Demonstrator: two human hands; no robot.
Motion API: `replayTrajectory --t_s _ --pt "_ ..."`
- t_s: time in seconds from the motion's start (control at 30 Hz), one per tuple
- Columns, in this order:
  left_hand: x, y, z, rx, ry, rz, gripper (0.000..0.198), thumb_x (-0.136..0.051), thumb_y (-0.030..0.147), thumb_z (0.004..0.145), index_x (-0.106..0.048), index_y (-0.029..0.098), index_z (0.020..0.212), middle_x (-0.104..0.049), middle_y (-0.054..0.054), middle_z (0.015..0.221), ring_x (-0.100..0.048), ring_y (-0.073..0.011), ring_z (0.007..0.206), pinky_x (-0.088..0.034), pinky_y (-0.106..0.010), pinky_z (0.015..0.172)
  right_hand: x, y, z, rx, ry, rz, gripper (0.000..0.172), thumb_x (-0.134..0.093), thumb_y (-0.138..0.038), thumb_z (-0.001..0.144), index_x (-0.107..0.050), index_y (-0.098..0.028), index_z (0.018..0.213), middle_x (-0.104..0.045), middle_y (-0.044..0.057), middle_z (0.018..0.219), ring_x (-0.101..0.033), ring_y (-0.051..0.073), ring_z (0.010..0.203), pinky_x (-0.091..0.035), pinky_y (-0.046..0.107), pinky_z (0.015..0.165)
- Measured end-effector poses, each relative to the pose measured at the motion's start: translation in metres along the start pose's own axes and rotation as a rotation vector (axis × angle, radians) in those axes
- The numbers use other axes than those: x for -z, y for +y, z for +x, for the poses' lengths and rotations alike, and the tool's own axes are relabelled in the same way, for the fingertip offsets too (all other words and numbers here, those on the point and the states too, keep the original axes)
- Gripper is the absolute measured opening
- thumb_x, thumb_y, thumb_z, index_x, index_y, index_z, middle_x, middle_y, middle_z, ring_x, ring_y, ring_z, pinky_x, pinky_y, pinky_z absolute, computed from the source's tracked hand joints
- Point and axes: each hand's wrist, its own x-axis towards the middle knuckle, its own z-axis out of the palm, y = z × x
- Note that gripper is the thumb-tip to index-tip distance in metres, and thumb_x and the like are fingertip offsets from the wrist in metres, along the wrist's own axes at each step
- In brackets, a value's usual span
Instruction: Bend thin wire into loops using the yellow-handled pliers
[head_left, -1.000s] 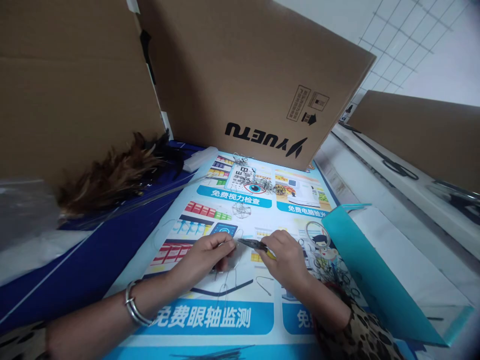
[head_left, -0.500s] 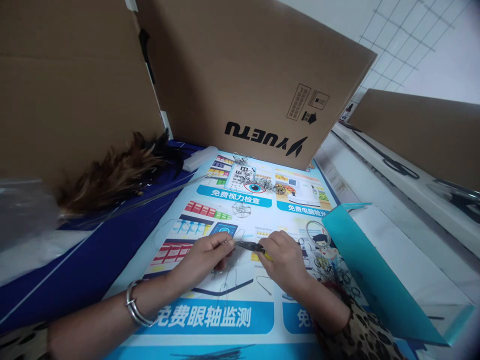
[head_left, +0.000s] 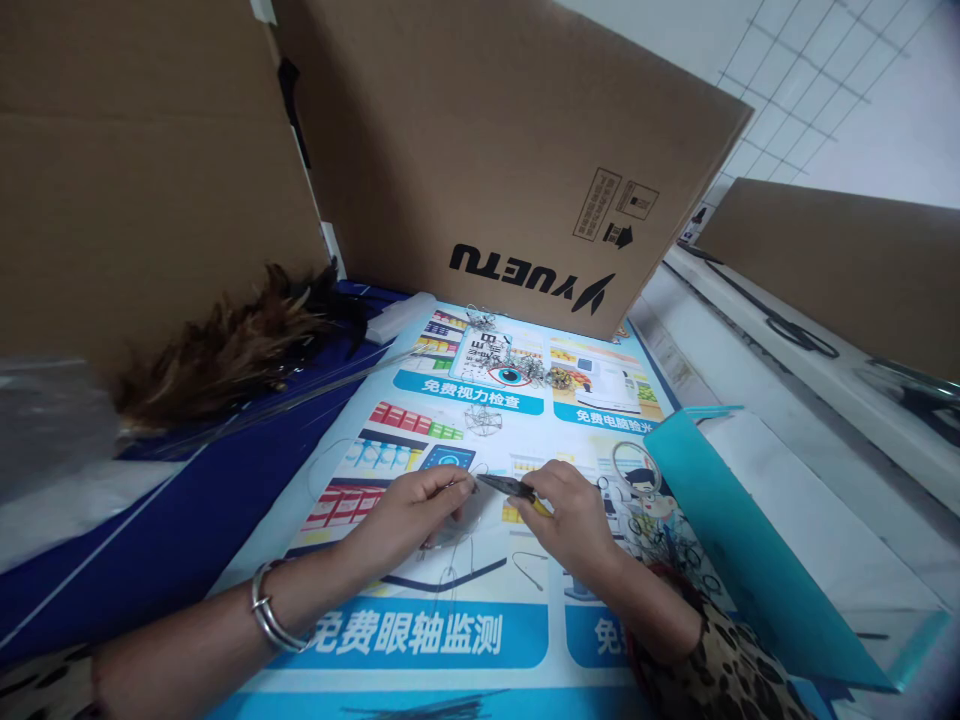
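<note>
My left hand (head_left: 433, 502) is closed in a pinch on a thin wire (head_left: 482, 467), a short bit of which curves up past the fingertips. In my right hand (head_left: 571, 515) is a pair of needle-nose pliers (head_left: 508, 486) with dark jaws and yellow handles. The plier tips point left and end close beside my left fingertips; whether they touch the wire is too small to tell. Below the hands, bent wire pieces (head_left: 529, 570) lie on the printed sheet (head_left: 525, 440). Another loose wire shape (head_left: 484, 420) rests just beyond them.
Tangled wire (head_left: 671, 550) and a wire coil (head_left: 636, 468) lie right, beside an open teal box (head_left: 765, 560). Brown feathers (head_left: 225, 345) and a plastic bag (head_left: 60, 450) are left. A large cardboard box (head_left: 480, 150) stands behind. Dark straight wires (head_left: 427, 708) lie in front.
The plier tips have drawn slightly right, away from my left fingertips, and my right hand has tilted a little. My left hand is nearly still.
</note>
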Motion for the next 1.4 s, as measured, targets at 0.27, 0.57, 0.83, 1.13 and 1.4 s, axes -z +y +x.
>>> replayTrajectory --t_s 0.27,0.57,0.83,1.13,1.4 --pt "0.0 0.001 -0.001 -0.002 0.003 -0.042 0.025 -0.05 0.041 0.081 -0.056 0.016 0.078 -0.052 0.003 0.062 -0.039 -0.0063 0.041 -0.029 -0.019 0.04 -0.003 0.002 -0.001 -0.092 -0.061 0.063 0.012 -0.062 -0.031 0.077 -0.06 -0.021 0.084 -0.059 0.002 0.078 -0.054 0.016 0.076 -0.043 0.026 0.066" --pt "0.001 0.003 -0.002 -0.014 -0.043 0.023 0.025 -0.043 0.039 0.085 -0.048 0.018 0.072 -0.041 0.006 0.048 -0.037 -0.0089 0.045 -0.029 -0.02 0.046 -0.001 -0.002 0.001 -0.146 -0.115 0.087 0.011 -0.065 -0.028 0.075 -0.06 -0.021 0.081 -0.059 0.001 0.077 -0.054 0.015 0.075 -0.041 0.024 0.064" --pt "0.002 -0.002 -0.002 -0.071 -0.04 0.098 0.021 -0.042 0.034 0.085 -0.049 0.018 0.073 -0.04 0.006 0.055 -0.037 -0.0089 0.047 -0.03 -0.02 0.046 -0.002 -0.003 0.0 -0.162 -0.138 0.087 0.011 -0.063 -0.031 0.076 -0.06 -0.021 0.081 -0.059 0.002 0.079 -0.054 0.016 0.078 -0.041 0.024 0.068" --pt "0.0 -0.006 0.006 -0.12 0.02 0.092 0.019 -0.043 0.03 0.082 -0.047 0.018 0.069 -0.038 0.007 0.054 -0.035 -0.0083 0.046 -0.03 -0.019 0.045 -0.005 -0.001 -0.001 -0.202 -0.094 0.154 0.013 -0.063 -0.03 0.076 -0.06 -0.021 0.085 -0.059 0.003 0.081 -0.055 0.017 0.079 -0.043 0.026 0.07" --pt "0.0 -0.012 0.009 -0.102 0.086 -0.007 0.018 -0.043 0.032 0.082 -0.047 0.018 0.071 -0.036 0.009 0.046 -0.032 -0.0076 0.039 -0.027 -0.018 0.04 -0.006 0.001 0.0 -0.221 -0.024 0.19 0.01 -0.062 -0.025 0.076 -0.061 -0.02 0.085 -0.057 0.003 0.079 -0.054 0.017 0.074 -0.043 0.027 0.067"
